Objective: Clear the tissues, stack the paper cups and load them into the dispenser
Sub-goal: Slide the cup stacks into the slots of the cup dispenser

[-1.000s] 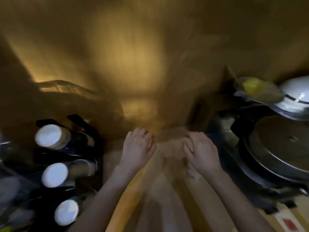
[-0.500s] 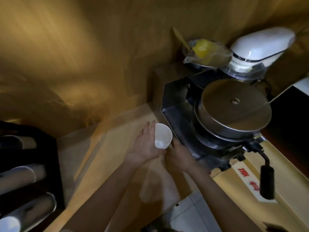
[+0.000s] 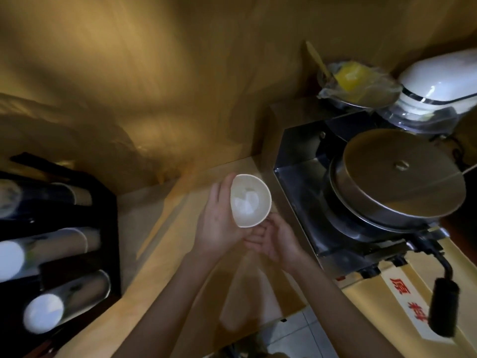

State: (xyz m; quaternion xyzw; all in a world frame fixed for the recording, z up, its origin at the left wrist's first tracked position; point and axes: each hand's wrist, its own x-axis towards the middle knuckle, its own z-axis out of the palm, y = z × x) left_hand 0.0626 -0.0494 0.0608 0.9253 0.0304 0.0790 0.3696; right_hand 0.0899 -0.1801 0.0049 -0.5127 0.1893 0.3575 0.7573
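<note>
I held the paper cup (image 3: 251,200) above the wooden counter (image 3: 165,244), just left of the steel machine (image 3: 361,202). My left hand (image 3: 219,223) was wrapped around the cup's wall; my right hand (image 3: 276,241) curled under its base, fingers closed against it. The rim had gone pear-shaped under my grip, so I judged the cup light, thin and easily crushed. A white crumpled wad, probably tissue, lay inside. I judged the safest hold to be low on the wall and under the base, with light pressure. Compared with half a second earlier, the cup sat higher, its mouth faced me more fully and the rim was more deformed. The dispenser (image 3: 59,254) stood well apart at my left.
</note>
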